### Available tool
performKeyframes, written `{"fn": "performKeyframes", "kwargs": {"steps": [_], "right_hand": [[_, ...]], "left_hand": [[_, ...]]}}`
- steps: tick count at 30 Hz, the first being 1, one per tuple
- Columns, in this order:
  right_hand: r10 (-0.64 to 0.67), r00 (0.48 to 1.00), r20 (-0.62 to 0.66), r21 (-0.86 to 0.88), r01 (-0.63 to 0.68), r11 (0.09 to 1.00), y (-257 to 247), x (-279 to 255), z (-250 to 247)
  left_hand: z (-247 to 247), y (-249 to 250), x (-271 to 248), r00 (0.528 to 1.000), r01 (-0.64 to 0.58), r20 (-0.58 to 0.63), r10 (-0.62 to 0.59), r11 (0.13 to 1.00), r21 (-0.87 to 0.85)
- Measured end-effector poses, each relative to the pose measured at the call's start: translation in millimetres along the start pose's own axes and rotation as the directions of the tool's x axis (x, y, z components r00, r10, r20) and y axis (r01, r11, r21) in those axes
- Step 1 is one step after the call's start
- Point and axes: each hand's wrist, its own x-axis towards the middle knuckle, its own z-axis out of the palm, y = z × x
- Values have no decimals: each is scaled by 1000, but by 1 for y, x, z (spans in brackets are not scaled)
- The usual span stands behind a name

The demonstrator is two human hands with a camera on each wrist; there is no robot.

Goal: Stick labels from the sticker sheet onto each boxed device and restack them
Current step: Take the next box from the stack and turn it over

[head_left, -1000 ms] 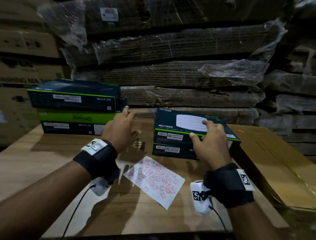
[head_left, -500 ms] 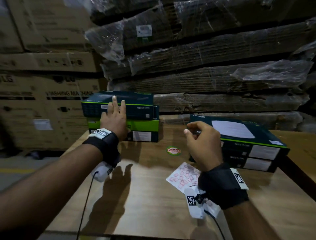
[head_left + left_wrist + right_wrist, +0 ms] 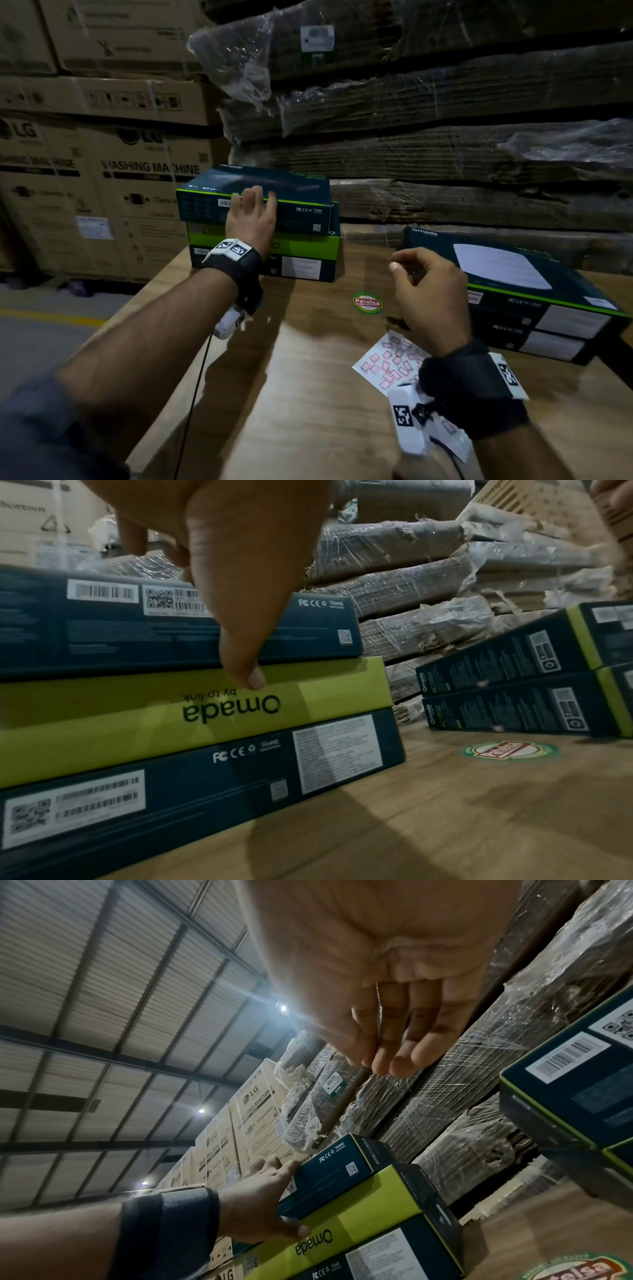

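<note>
Three device boxes are stacked at the table's back left: a dark teal top box (image 3: 294, 192), a green Omada box (image 3: 301, 245) and a dark bottom box (image 3: 301, 269). My left hand (image 3: 251, 219) grips the top box (image 3: 103, 631), fingers over its upper face and thumb (image 3: 246, 674) down across its front side. To the right stands a stack of two dark boxes (image 3: 513, 274). My right hand (image 3: 424, 294) hovers beside it with fingers loosely curled and nothing in them. The sticker sheet (image 3: 387, 363) with red labels lies on the table, partly hidden by my right wrist.
The wooden table (image 3: 308, 394) carries a round Patelsa logo (image 3: 367, 303) between the stacks. Plastic-wrapped flat cardboard (image 3: 445, 154) is piled right behind the table. LG washing machine cartons (image 3: 102, 188) stand at the left, beyond the table's left edge and the floor (image 3: 41, 325).
My left hand rose from in front of the left stack and took hold of its top box. My right hand came off the right stack's top box and drew back, fingers curling. The view turned left.
</note>
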Motion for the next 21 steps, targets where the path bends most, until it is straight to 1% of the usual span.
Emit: {"fn": "performKeyframes", "kwargs": {"steps": [3, 6, 10, 14, 17, 21], "right_hand": [[3, 1000, 5, 1, -3, 1000, 1, 1, 5], [-2, 1000, 13, 5, 2, 1000, 0, -1, 7], [-14, 1000, 11, 2, 14, 1000, -2, -3, 5], [-21, 1000, 5, 20, 21, 1000, -5, -8, 0], [-25, 1000, -2, 30, 25, 999, -8, -14, -4], [-46, 999, -14, 32, 46, 998, -11, -20, -13]], "left_hand": [[1, -1, 4, 999, 3, -43, -6, 998, -66], [-1, 0, 3, 998, -20, -54, 16, 996, -84], [0, -3, -3, 992, -67, -117, 51, 988, -137], [2, -11, -15, 985, -133, -128, 114, 979, -152], [6, -24, -27, 967, -204, -191, 171, 964, -169], [9, -48, -49, 926, -311, -292, 241, 923, -224]]}}
